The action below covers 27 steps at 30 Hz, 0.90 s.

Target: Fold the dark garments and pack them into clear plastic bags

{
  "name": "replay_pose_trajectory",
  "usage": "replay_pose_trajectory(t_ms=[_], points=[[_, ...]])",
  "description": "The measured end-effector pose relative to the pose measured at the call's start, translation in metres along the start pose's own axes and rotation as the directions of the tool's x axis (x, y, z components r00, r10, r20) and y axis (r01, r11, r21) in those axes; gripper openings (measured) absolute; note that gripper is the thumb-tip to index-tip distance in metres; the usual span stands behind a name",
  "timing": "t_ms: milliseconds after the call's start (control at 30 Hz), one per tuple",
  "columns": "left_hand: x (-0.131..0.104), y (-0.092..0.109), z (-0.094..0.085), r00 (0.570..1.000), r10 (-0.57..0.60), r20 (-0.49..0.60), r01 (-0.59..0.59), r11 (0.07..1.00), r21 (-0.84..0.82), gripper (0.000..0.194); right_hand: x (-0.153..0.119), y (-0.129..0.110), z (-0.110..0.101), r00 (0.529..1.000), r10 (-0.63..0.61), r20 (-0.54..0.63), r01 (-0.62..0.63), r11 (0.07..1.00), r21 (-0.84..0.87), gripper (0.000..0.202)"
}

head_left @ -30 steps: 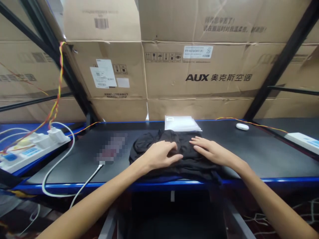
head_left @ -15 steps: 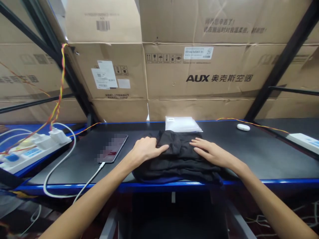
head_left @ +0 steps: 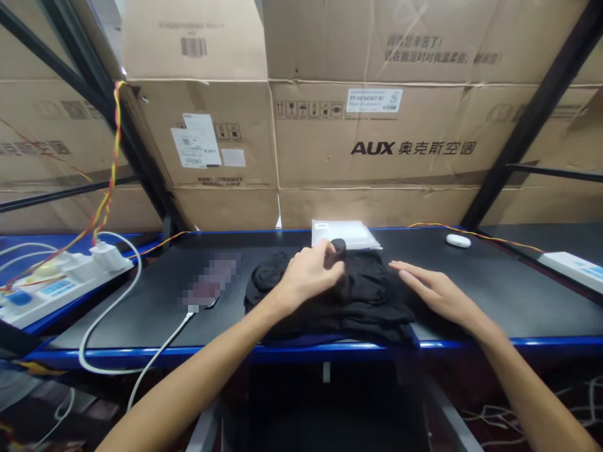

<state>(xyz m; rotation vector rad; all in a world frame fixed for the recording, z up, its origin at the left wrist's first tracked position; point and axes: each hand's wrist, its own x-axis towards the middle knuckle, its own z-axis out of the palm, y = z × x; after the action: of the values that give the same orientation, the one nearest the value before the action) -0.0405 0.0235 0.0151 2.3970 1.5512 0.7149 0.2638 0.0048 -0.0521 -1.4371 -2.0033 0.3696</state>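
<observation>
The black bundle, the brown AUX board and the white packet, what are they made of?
The black bundle looks like soft, matte cloth: it sags into folds and wrinkles.
The AUX board looks like dull cardboard: brown, creased and printed.
The white packet may be smooth plastic, as it looks pale and milky, but I can't be sure.

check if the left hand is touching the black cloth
Touching: the head view shows the left hand pinching up part of the black cloth.

Left hand pinched, right hand outstretched
</observation>
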Motion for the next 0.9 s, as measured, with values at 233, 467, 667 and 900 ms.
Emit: replay_pose_trajectory(t_ms=[233, 467, 667, 900], points=[[-0.006, 0.031, 0.055, 0.864, 0.478, 0.159, -0.470, 0.878, -0.085, 0.034, -0.014, 0.015, 0.001, 0.998, 0.015, 0.067, -0.009, 0.995, -0.096, 0.053], [-0.008, 0.014, 0.048, 0.789, 0.523, 0.322, -0.514, 0.849, -0.120, 0.059, -0.008, 0.008, 0.002, 1.000, 0.016, 0.023, -0.015, 0.998, -0.057, 0.054], [0.001, -0.032, 0.013, 0.844, 0.430, 0.322, -0.437, 0.898, -0.055, 0.060, 0.015, -0.030, 0.003, 0.980, -0.170, 0.098, 0.169, 0.985, 0.017, 0.052], [-0.006, -0.096, -0.010, 0.905, 0.200, 0.376, -0.251, 0.964, 0.090, 0.067, 0.044, -0.056, 0.015, 0.854, -0.252, 0.454, 0.296, 0.955, -0.027, 0.065]])
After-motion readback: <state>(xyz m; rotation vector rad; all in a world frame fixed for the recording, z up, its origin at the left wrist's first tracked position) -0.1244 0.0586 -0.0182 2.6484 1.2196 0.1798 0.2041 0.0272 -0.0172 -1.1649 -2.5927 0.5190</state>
